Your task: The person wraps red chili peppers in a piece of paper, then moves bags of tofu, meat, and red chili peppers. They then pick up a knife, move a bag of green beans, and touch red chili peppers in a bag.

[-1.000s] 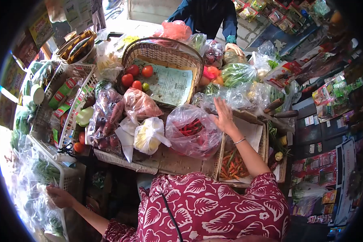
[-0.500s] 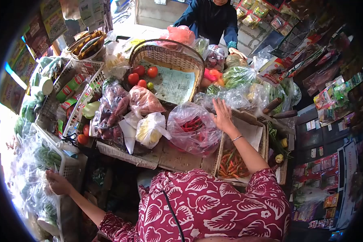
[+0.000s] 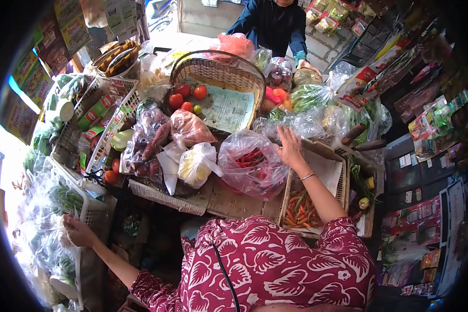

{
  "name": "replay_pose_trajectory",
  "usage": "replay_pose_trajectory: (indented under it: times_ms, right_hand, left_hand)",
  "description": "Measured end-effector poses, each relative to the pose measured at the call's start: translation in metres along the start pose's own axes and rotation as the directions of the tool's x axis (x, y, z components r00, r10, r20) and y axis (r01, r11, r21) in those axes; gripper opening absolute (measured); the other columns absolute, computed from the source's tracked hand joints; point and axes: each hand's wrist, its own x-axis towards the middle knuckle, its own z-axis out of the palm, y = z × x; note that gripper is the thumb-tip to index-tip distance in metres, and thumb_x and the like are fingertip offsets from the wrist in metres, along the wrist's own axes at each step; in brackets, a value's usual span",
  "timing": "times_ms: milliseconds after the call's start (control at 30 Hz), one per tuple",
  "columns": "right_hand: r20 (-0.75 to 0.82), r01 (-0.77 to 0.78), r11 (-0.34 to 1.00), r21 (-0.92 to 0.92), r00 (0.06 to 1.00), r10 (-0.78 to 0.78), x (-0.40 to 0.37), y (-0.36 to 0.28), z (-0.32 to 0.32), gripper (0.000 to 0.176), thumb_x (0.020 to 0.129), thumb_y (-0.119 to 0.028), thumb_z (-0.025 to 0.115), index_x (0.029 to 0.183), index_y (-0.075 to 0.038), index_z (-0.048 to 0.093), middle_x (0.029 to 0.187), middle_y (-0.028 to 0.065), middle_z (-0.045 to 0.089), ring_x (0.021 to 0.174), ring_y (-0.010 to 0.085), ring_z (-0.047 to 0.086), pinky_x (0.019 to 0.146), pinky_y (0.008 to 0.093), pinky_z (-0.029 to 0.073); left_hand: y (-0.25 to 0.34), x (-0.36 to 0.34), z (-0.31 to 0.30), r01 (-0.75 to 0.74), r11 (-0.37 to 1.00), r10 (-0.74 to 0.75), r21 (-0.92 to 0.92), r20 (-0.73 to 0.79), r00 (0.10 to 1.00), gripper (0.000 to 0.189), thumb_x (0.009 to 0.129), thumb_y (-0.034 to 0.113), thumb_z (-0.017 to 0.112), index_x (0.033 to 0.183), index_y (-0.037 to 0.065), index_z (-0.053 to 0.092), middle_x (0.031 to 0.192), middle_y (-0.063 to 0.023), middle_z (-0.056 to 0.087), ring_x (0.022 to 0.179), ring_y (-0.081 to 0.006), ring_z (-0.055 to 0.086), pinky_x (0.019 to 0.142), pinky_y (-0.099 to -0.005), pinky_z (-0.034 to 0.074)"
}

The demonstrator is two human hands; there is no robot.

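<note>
- While stretched forward over the crowded surface (image 3: pixel 229 205), right hand (image 3: pixel 290 147) open flat, fingers spread, palm down; touching the upper right side of the clear bag of red chillies (image 3: pixel 247 164); fingertips against the crumpled clear bags (image 3: pixel 307 125) just behind
- Left hand (image 3: pixel 78 231) low at the left, by the corner of the white plastic basket (image 3: pixel 91 210); fingers curled against the bagged green vegetables (image 3: pixel 62 200); cannot tell whether gripping a bag or only pressing on it
- Under the right forearm: wooden tray (image 3: pixel 343 182) holding small orange and green chillies (image 3: pixel 299 210), just beside the clear bag of red chillies
- Left of that bag: knotted bag with pale yellow contents (image 3: pixel 197 164), touching it; further left, bags of reddish-purple produce (image 3: pixel 151 135)
- Behind these: wicker basket (image 3: pixel 218 67), tilted toward the camera, with red tomatoes (image 3: pixel 184 99) and a printed sheet (image 3: pixel 226 109) inside
- At the far side of the surface: another person in a dark top (image 3: pixel 273 23); one hand of theirs (image 3: pixel 307 65) resting on bagged produce, well apart from the right hand
</note>
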Motion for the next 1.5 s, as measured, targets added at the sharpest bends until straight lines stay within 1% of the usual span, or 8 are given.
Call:
replay_pose_trajectory:
  times_ms: [600, 800, 933, 1033, 1100, 1333, 1433, 1500]
  right_hand:
    - [0.003, -0.037, 0.999, 0.001, 0.999, 0.037, 0.0, -0.006, -0.003, 0.068, 0.077, -0.019, 0.056, 0.137, -0.012, 0.023, 0.139, 0.0185, 0.024, 0.129, 0.0368, 0.02, 0.102, 0.0529, 0.013]
    - [-0.011, -0.025, 0.999, 0.021, 1.0, 0.025, 0.0, -0.005, -0.003, 0.067, 0.077, -0.018, 0.054, 0.137, -0.012, 0.024, 0.139, 0.0191, 0.025, 0.129, 0.0374, 0.021, 0.102, 0.0525, 0.013]
    - [-0.027, -0.01, 1.0, 0.027, 1.0, 0.011, 0.0, -0.004, -0.002, 0.068, 0.077, -0.018, 0.054, 0.137, -0.012, 0.024, 0.138, 0.0195, 0.026, 0.129, 0.0381, 0.021, 0.102, 0.0525, 0.012]
    - [-0.025, -0.015, 0.999, 0.039, 1.0, 0.016, 0.0, -0.005, -0.002, 0.068, 0.077, -0.018, 0.054, 0.137, -0.012, 0.024, 0.138, 0.0198, 0.027, 0.128, 0.0387, 0.021, 0.102, 0.0526, 0.012]
    - [-0.041, -0.016, 1.0, -0.026, 0.999, 0.015, 0.0, -0.004, -0.001, 0.067, 0.079, -0.022, 0.055, 0.138, -0.016, 0.023, 0.139, 0.0159, 0.028, 0.129, 0.0353, 0.022, 0.101, 0.0528, 0.017]
    - [-0.066, 0.0, 0.999, -0.035, 0.998, -0.003, 0.0, -0.001, 0.001, 0.067, 0.079, -0.023, 0.055, 0.137, -0.015, 0.024, 0.138, 0.0159, 0.028, 0.128, 0.0355, 0.023, 0.101, 0.053, 0.018]
    - [-0.029, -0.015, 1.0, 0.024, 0.999, 0.015, 0.001, -0.004, -0.002, 0.067, 0.077, -0.019, 0.054, 0.137, -0.013, 0.024, 0.138, 0.0188, 0.027, 0.128, 0.0382, 0.021, 0.103, 0.0524, 0.013]
    - [-0.035, -0.016, 0.999, 0.029, 0.999, 0.017, 0.001, -0.004, -0.002, 0.067, 0.077, -0.019, 0.054, 0.137, -0.013, 0.025, 0.138, 0.0186, 0.028, 0.128, 0.038, 0.021, 0.103, 0.0524, 0.013]
  left_hand:
    - [-0.007, 0.002, 0.006, 0.095, 0.995, -0.094, 0.042, -0.018, 0.995, 0.041, 0.089, 0.044, 0.037, 0.086, 0.017, 0.067, 0.066, 0.0011, 0.064, 0.063, -0.0185, 0.061, 0.058, -0.0348, 0.045]
    - [-0.005, 0.0, 0.006, 0.077, 0.995, -0.074, 0.068, -0.045, 0.996, 0.038, 0.09, 0.04, 0.038, 0.086, 0.016, 0.066, 0.065, 0.0023, 0.064, 0.06, -0.0157, 0.061, 0.054, -0.0324, 0.045]
    - [-0.001, -0.001, 0.006, 0.088, 0.994, -0.084, 0.056, -0.071, 0.994, 0.041, 0.089, 0.045, 0.038, 0.083, 0.018, 0.067, 0.064, 0.002, 0.063, 0.06, -0.0185, 0.061, 0.055, -0.0351, 0.044]
    - [0.001, -0.001, 0.005, 0.096, 0.992, -0.091, 0.077, -0.067, 0.994, 0.037, 0.09, 0.041, 0.039, 0.085, 0.016, 0.067, 0.065, 0.0028, 0.064, 0.059, -0.0151, 0.061, 0.054, -0.0313, 0.045]
    - [-0.001, -0.001, 0.006, 0.09, 0.993, -0.085, 0.072, -0.073, 0.994, 0.038, 0.09, 0.041, 0.039, 0.085, 0.015, 0.067, 0.064, 0.0027, 0.064, 0.059, -0.015, 0.061, 0.054, -0.0314, 0.045]
    - [0.002, 0.0, 0.003, 0.068, 0.994, -0.063, 0.089, -0.062, 0.996, 0.039, 0.09, 0.041, 0.039, 0.086, 0.014, 0.067, 0.065, 0.0021, 0.064, 0.059, -0.0149, 0.061, 0.054, -0.0311, 0.045]
    - [0.0, 0.0, 0.005, 0.105, 0.993, -0.101, 0.061, -0.07, 0.992, 0.042, 0.09, 0.044, 0.037, 0.083, 0.016, 0.068, 0.065, -0.0004, 0.064, 0.06, -0.0201, 0.06, 0.056, -0.0357, 0.044]
    - [-0.004, 0.001, 0.006, 0.061, 0.995, -0.056, 0.073, -0.063, 0.996, 0.037, 0.09, 0.039, 0.04, 0.087, 0.014, 0.067, 0.066, 0.002, 0.064, 0.059, -0.0149, 0.061, 0.054, -0.0307, 0.046]
